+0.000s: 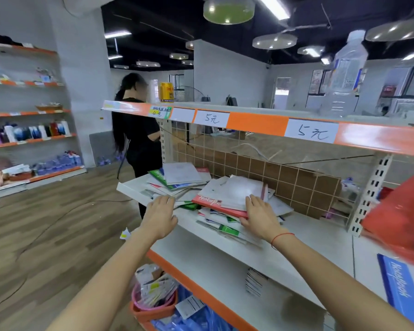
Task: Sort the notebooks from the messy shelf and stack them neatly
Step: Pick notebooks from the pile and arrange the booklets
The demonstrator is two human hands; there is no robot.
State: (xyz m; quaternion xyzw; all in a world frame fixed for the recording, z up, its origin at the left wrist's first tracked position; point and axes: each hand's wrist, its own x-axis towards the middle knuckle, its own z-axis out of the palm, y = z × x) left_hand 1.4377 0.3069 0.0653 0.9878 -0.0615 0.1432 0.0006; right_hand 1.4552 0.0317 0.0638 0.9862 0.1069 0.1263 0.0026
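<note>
Room: shop interior with a wood-look floor (46, 223), white walls and round ceiling lamps; stocked wall shelves (26, 137) stand far left.
Shelf: white shelf board (225, 244) with an orange front edge, backed by a wire grid (261, 161) with brown cardboard behind it.
Notebooks: messy pile of notebooks (215, 199) spreads across the middle of the shelf board, covers in white, green and red lying at odd angles and overlapping.
Red notebook: red-covered notebook (215, 205) lies near the top of the pile, white sheets on it.
Left hand: left hand (159, 217) lies flat, fingers straight and together, fingertips touching the left near edge of the pile.
Right hand: right hand (261, 218) rests on the pile, fingers extended over the white sheets, thumb at the red notebook's near edge; a red string circles the wrist.
Upper shelf: orange rail with handwritten price tags (312, 133); a yellow can (166, 92) and a clear water bottle (347, 77) stand on top.
Right edge: blue notebook (399, 290) lies near right under a red bag (402, 223).
Below: pink basket (153, 299) of packets on the floor.
Background: person in black (139, 130) stands far left of the shelf.
</note>
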